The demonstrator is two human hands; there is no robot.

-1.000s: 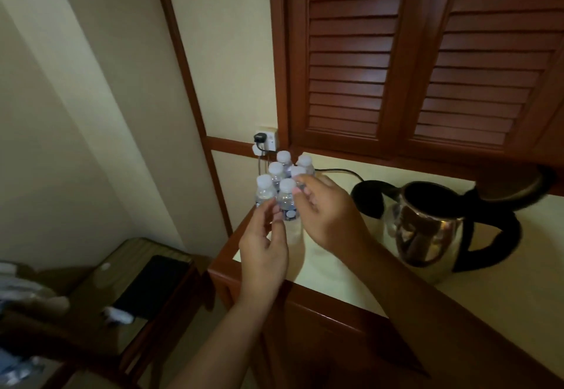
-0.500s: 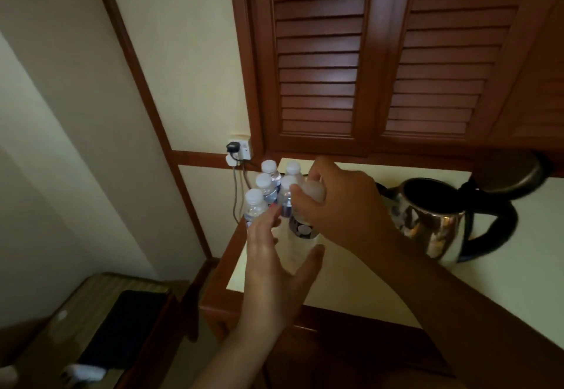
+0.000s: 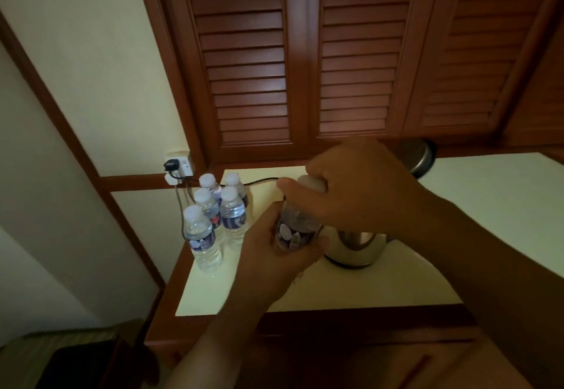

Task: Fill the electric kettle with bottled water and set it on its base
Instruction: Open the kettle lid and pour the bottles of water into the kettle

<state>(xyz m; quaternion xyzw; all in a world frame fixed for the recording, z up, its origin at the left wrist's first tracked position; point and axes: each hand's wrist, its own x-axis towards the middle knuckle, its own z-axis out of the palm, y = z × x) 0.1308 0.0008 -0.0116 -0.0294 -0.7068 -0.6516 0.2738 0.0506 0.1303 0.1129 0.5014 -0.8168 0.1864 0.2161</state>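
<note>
I hold a small water bottle [image 3: 293, 230] with a dark label above the counter, in front of the kettle. My left hand [image 3: 271, 260] wraps the bottle's body from below. My right hand [image 3: 357, 187] is closed over its white cap [image 3: 311, 182]. The steel kettle [image 3: 354, 248] stands on the cream counter just behind the bottle, mostly hidden by my hands; its open lid [image 3: 421, 156] shows past my right wrist. Whether a base sits under the kettle is hidden.
Several more capped bottles [image 3: 213, 214] stand clustered at the counter's [image 3: 488, 205] back left corner. A wall socket [image 3: 180, 165] with a black plug and cord is behind them. Louvred wooden doors [image 3: 305, 59] rise behind the counter. A low dark table [image 3: 76, 364] sits at lower left.
My right hand lifted one bottle from the cluster and brought it right, in front of the kettle. My left hand closed around its body. The view shifted to the right.
</note>
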